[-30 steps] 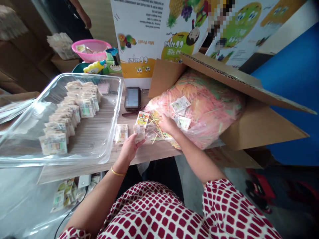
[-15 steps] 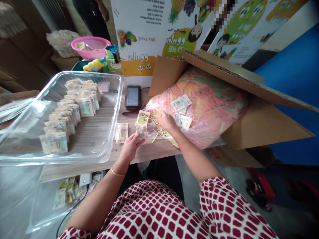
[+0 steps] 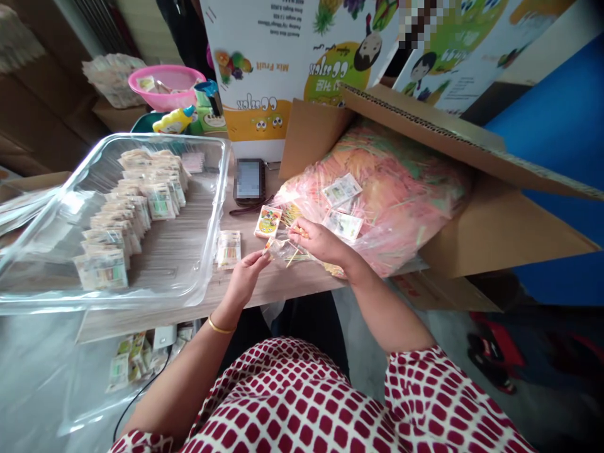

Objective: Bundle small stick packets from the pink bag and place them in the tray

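- Clear plastic sachet: lies between my hands, just above the table edge, with thin coloured sticks in and around it.
- Left hand: clenched to a pinch, fingertips on the sachet's near corner; a gold bangle sits at the wrist.
- Right hand: thumb and fingers closed on sticks at the sachet's mouth; how many is too small to tell.
- Fruit-printed card: flat on the wooden table, just beside the sachet, not inside it.
- Filled packet: one, on the table, just left of my hands.
- Loose packets: a small heap on plastic sheeting below the table edge.
- Clear plastic tray: many filled packets stand in close rows along its left side; its right side holds none, so space is left.
- Clear plastic bag: bulging with pink, orange and green sticks, few taken by the look of it, inside an open cardboard box; a few packets lie on top.
- Pink basin: at the far end, holding small paper items.
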The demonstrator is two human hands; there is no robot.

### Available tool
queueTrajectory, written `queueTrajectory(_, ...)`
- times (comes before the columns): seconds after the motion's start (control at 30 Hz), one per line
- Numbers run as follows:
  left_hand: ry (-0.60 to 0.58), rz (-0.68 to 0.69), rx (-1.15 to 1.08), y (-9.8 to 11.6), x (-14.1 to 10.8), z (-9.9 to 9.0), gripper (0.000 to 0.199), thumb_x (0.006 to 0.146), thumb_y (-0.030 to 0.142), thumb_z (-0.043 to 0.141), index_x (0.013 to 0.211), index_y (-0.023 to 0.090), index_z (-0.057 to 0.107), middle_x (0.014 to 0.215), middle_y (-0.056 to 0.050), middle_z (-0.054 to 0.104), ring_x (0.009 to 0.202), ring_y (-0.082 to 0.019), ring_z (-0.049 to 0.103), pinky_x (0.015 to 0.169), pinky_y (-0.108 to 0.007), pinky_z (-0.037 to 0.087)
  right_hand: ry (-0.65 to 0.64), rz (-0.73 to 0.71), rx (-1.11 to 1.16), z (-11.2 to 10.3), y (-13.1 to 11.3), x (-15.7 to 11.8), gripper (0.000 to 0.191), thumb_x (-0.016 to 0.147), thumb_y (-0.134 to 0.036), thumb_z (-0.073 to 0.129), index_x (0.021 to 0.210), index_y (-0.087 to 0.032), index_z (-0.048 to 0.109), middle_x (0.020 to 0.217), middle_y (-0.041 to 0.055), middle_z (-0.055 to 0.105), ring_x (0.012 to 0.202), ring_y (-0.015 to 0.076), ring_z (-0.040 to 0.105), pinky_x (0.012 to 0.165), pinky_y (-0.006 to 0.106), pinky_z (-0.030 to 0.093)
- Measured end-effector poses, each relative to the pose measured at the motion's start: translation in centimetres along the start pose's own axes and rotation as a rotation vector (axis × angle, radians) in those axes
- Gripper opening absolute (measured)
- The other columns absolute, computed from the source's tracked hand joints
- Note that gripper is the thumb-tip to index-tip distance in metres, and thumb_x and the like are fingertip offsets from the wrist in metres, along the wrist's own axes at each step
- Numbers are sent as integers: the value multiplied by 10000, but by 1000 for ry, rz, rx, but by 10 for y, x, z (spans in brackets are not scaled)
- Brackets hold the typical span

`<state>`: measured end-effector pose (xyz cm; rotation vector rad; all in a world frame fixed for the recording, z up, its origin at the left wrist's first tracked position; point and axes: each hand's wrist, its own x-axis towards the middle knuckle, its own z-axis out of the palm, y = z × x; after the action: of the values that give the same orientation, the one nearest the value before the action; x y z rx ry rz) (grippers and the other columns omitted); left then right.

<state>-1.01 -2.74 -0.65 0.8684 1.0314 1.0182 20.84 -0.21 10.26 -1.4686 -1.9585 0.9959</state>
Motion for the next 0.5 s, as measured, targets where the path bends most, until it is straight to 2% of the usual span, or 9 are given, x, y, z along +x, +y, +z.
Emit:
queueTrajectory(0.17, -49, 46, 150, 6, -5, 0, 359, 775, 500, 831, 994, 216, 826, 1048, -64, 801, 1036, -263, 691, 1036, -410, 484, -192, -54, -28, 2, 2, 6, 192, 962, -298, 556, 1087, -185, 648, 1080, 60, 714, 974, 199, 636, 833, 284, 447)
queueTrajectory(0.27, -74, 69, 188, 11, -9, 5, 344, 781, 497, 824, 995, 227, 828, 1053, -57, 804, 1050, -274, 690, 1022, -393, 486, -275, -6, -187, 9, 5, 10, 161, 968, -268, 555, 1038, -195, 680, 1030, 59, 729, 920, 197, 644, 789, 272, 434)
queueTrajectory(0.37, -137, 52, 167, 10, -13, 9, 343, 833, 498, 785, 1035, 224, 828, 1090, -63, 800, 1088, -274, 688, 1038, -371, 486, -204, 38, -305, 10, 8, 14, 181, 971, -304, 583, 858, -194, 671, 891, 44, 714, 832, 188, 623, 758, 271, 409)
queueTrajectory(0.43, -144, 27, 75, 7, -14, 9, 370, 847, 510, 772, 1055, 209, 826, 1120, -75, 793, 1115, -275, 683, 1051, -375, 495, -157, 51, -191, 6, 10, 15, 182, 957, -356, 625, 891, -194, 677, 908, 33, 717, 846, 182, 627, 768, 265, 420)
queueTrajectory(0.5, -104, 1, -46, 4, -13, 8, 379, 826, 509, 794, 1030, 191, 825, 1128, -87, 788, 1122, -273, 681, 1060, -396, 508, -90, 64, -19, 0, 14, 14, 221, 953, -399, 629, 1002, -191, 683, 977, 32, 726, 882, 181, 642, 785, 263, 445)
